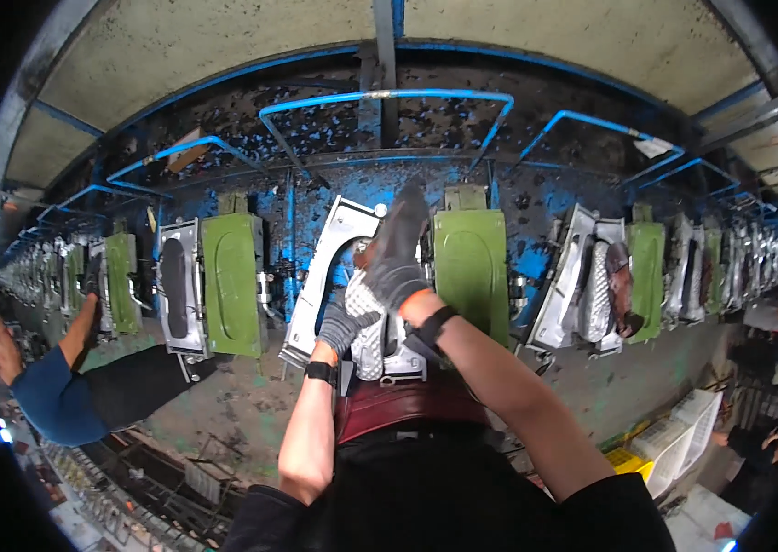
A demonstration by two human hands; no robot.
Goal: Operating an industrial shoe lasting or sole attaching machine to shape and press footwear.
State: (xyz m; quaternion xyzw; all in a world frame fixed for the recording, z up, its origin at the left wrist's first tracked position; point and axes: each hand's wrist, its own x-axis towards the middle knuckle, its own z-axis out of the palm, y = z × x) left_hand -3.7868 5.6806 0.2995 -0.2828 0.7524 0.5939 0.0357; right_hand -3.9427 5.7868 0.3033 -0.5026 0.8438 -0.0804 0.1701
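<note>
My left hand (347, 329), in a grey striped glove, closes on the near end of a silver, diamond-textured shoe form (368, 354). The gloved right hand (395, 281) is wrapped round a dark brown piece that looks like a shoe upper (404, 216), beyond the form; its fingertips are partly hidden. Both hands are over a tilted silver mould frame (315, 299) with a sole-shaped opening. To their right lies a green mould plate (470, 267) with a sole outline.
Similar mould stations run along both sides; one at right holds a brown shoe upper (621, 290) on a textured form. Blue bent rails (387, 94) stand behind. A co-worker (62, 396) is at left. White crates (688, 432) stand at lower right.
</note>
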